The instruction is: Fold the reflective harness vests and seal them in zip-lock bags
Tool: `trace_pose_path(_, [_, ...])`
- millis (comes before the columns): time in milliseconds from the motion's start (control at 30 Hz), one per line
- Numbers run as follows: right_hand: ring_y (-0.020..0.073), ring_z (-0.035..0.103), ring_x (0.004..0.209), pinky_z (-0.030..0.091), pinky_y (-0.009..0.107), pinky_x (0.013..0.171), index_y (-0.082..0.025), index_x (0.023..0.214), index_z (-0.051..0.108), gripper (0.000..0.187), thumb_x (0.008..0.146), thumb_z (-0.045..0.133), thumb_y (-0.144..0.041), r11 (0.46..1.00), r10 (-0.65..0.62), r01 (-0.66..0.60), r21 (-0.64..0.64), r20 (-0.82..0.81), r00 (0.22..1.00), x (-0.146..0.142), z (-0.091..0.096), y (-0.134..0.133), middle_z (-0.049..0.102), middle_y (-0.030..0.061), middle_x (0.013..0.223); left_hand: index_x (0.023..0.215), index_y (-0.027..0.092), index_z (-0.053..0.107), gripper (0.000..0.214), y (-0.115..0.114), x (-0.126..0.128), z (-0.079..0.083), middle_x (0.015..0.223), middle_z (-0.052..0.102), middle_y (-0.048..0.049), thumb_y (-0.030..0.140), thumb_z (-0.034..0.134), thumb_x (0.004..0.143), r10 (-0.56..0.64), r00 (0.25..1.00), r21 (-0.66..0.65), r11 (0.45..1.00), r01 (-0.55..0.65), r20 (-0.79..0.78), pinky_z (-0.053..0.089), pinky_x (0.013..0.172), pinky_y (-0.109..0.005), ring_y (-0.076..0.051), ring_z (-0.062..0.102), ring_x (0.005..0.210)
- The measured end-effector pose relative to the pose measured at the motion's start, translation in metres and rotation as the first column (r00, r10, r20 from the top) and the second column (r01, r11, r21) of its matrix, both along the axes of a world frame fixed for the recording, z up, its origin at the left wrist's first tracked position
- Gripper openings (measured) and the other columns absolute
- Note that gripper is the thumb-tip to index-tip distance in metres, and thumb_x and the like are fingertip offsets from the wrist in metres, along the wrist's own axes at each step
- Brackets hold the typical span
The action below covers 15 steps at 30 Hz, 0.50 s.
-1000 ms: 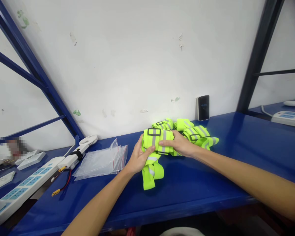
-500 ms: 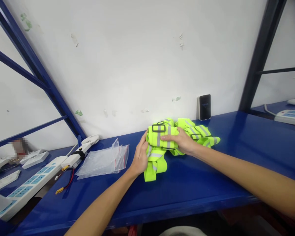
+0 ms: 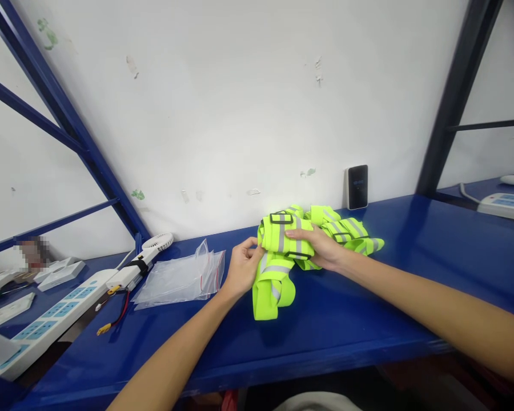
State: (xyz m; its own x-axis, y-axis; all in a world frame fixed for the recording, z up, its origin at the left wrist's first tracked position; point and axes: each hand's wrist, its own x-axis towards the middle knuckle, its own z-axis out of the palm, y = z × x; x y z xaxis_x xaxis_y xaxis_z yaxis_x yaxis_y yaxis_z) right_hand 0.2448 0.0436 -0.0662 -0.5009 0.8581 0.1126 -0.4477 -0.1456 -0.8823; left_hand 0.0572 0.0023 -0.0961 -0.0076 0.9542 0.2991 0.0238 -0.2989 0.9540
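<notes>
A folded bundle of neon-yellow reflective strap [image 3: 288,235], with grey stripes and black buckles, is held between both my hands above the blue table. My right hand [image 3: 323,248] wraps its right side, thumb lying across the front. At the left edge my left hand [image 3: 243,265] pinches the strap with curled fingers. A loose length of the strap hangs below the bundle in a loop. Behind and to the right, more neon straps [image 3: 346,230] with black buckles lie heaped on the table; where they meet the held bundle is hidden.
Clear zip bags [image 3: 175,279] lie left of my hands on the blue table [image 3: 325,325]. Beyond them are a small white fan [image 3: 157,242], a cable with yellow connectors [image 3: 122,308] and a long power strip [image 3: 55,319]. A black-faced device [image 3: 357,187] leans against the wall.
The bundle has tilted and shifted slightly right. My left hand's fingers have moved from behind its left edge to a pinch at that edge, and the hanging loop has swung a little.
</notes>
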Motion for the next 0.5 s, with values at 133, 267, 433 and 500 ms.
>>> trace_pose_path(133, [0.0252, 0.072, 0.091, 0.060, 0.034, 0.080, -0.017, 0.096, 0.072, 0.027, 0.070, 0.079, -0.019, 1.000, 0.019, -0.019, -0.024, -0.011, 1.000, -0.0007, 0.0006, 0.0005, 0.077, 0.0090, 0.099, 0.099, 0.014, 0.068, 0.043, 0.0010, -0.0043, 0.0002, 0.064, 0.068, -0.0011, 0.051, 0.069, 0.078, -0.103, 0.995, -0.023, 0.994, 0.103, -0.010, 0.041, 0.049, -0.022, -0.013, 0.059, 0.051])
trace_pose_path(267, [0.0244, 0.073, 0.091, 0.059, 0.035, 0.082, -0.015, 0.097, 0.072, 0.019, 0.079, 0.071, -0.020, 0.995, 0.062, -0.064, -0.074, -0.035, 0.997, 0.0000, 0.0000, 0.0037, 0.077, 0.0097, 0.098, 0.114, 0.015, 0.067, 0.047, -0.0014, -0.0052, 0.0030, 0.081, 0.074, -0.0052, 0.048, 0.068, 0.081, -0.179, 0.984, -0.008, 0.984, 0.179, 0.008, 0.048, 0.059, -0.026, -0.018, 0.065, 0.063])
trace_pose_path(433, [0.0235, 0.073, 0.088, 0.059, 0.034, 0.082, -0.014, 0.095, 0.072, 0.015, 0.083, 0.066, -0.021, 0.992, 0.033, -0.039, -0.119, -0.046, 0.998, -0.0007, 0.0003, 0.0048, 0.077, 0.0092, 0.096, 0.110, 0.015, 0.071, 0.039, -0.0008, -0.0060, 0.0032, 0.086, 0.074, -0.0068, 0.043, 0.066, 0.084, -0.237, 0.971, -0.067, 0.969, 0.239, 0.030, 0.047, 0.066, -0.027, -0.019, 0.066, 0.071])
trace_pose_path(500, [0.0233, 0.073, 0.087, 0.059, 0.035, 0.083, -0.015, 0.095, 0.071, 0.014, 0.084, 0.065, -0.022, 0.991, 0.033, -0.040, -0.127, -0.056, 0.998, -0.0015, 0.0010, 0.0033, 0.077, 0.0088, 0.095, 0.108, 0.015, 0.073, 0.034, 0.0015, -0.0067, 0.0026, 0.091, 0.073, -0.0076, 0.040, 0.065, 0.085, -0.270, 0.962, -0.065, 0.960, 0.272, 0.044, 0.048, 0.073, -0.030, -0.021, 0.066, 0.079])
